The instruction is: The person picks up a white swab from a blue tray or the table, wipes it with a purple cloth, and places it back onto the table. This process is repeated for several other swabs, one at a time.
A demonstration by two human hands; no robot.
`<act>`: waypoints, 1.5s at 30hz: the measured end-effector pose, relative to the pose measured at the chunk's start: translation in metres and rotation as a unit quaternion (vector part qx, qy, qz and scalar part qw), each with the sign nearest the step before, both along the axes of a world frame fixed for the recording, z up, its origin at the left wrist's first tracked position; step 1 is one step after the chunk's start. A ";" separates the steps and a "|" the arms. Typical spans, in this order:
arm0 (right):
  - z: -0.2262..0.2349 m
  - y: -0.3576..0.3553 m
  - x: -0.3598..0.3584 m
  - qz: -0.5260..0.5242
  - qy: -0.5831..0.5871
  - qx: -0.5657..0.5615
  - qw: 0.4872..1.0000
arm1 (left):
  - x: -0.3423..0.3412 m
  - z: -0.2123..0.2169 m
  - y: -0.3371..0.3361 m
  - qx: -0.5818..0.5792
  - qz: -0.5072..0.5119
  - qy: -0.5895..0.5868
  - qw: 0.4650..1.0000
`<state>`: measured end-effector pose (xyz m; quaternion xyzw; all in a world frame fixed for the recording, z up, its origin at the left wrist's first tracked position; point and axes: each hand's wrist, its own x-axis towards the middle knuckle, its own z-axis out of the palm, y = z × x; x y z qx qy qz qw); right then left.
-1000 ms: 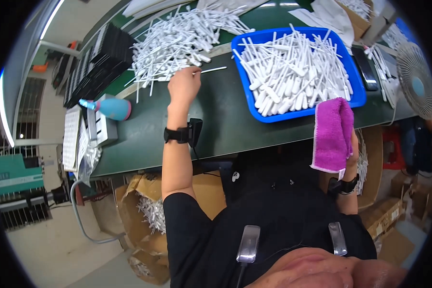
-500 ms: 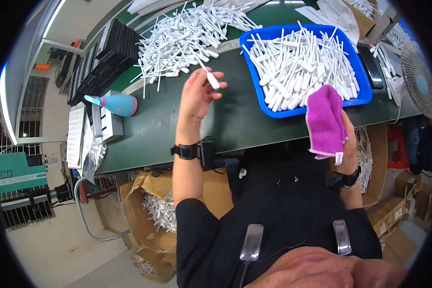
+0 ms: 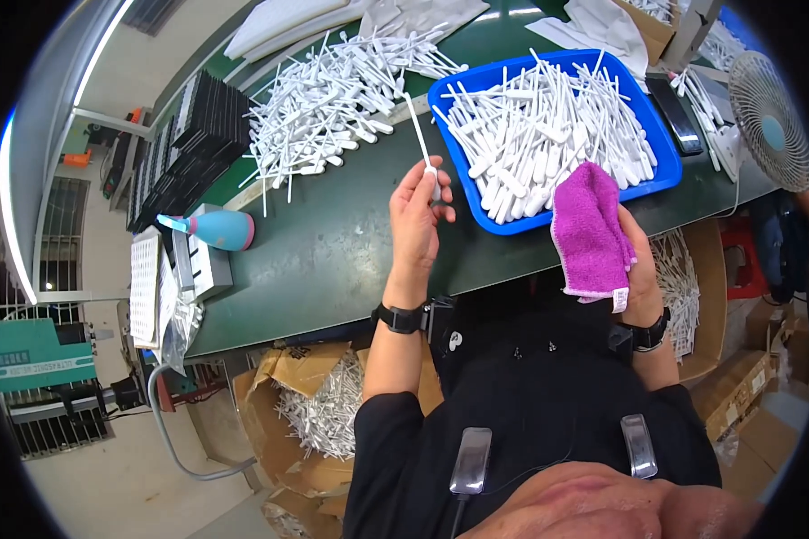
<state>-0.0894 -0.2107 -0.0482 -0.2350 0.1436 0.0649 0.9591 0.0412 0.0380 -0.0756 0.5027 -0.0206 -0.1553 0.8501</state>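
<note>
My left hand [image 3: 415,225] pinches a slim white plastic stick [image 3: 419,130] by its wider, paddle-like end. The thin shaft points up and away, toward the far pile. Over the front rim of the blue tray [image 3: 671,172], my right hand [image 3: 642,274] grips a folded purple cloth [image 3: 591,229], which hides most of its fingers. Many similar white sticks [image 3: 548,135] fill the tray, lying in all directions. A loose pile of white sticks [image 3: 324,112] is spread on the green table [image 3: 333,260], left of the tray.
At the left are a stack of black trays [image 3: 193,135] and a blue-and-pink spray bottle [image 3: 220,230]. To the right stand a dark phone-like slab [image 3: 674,117] and a small fan [image 3: 771,126]. Cardboard boxes [image 3: 270,431] holding white sticks sit below the table.
My left hand has shifted right, closer to the tray, and its stick has turned so the shaft stands more upright. My right hand still holds the cloth. The whole view has shifted slightly.
</note>
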 end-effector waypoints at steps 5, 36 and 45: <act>-0.007 -0.007 -0.001 0.011 -0.029 0.020 0.999 | -0.005 0.002 -0.004 0.030 0.011 0.006 0.999; 0.006 0.008 0.001 -0.281 -0.078 -0.216 0.932 | -0.103 0.003 -0.123 0.292 -0.159 -0.354 0.874; -0.006 0.001 -0.016 -0.172 -0.138 -0.405 0.887 | -0.093 0.022 -0.120 0.051 -0.285 0.011 0.957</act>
